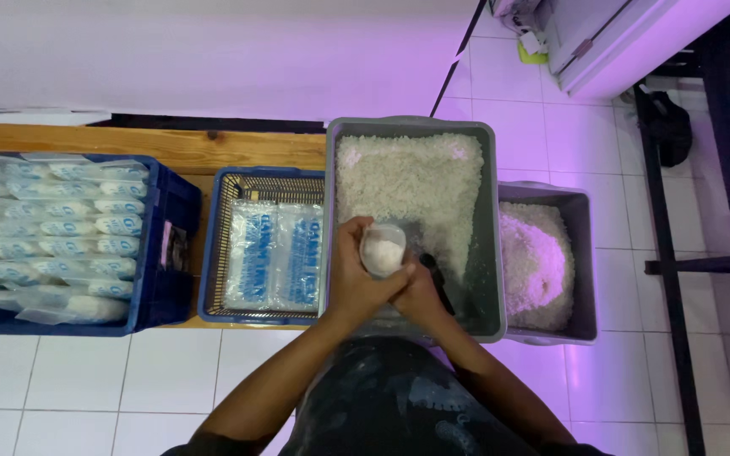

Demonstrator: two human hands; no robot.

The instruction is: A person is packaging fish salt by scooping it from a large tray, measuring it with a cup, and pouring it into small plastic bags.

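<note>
A grey tub (490, 245) in front of me holds white rice. Over its near left corner my left hand (350, 279) grips a small clear plastic bag (383, 250), open at the top and partly filled with rice. My right hand (420, 291) presses against the left one just below the bag and closes on the dark handle of a scoop (443, 287), whose body lies over the rice. The two hands touch each other.
A second grey tub (586, 253) of rice stands to the right. On the wooden bench (179, 148) sit a small blue basket (213, 245) with flat printed plastic bags and a large blue crate (166, 253) stacked with several filled bags. White tiled floor lies around.
</note>
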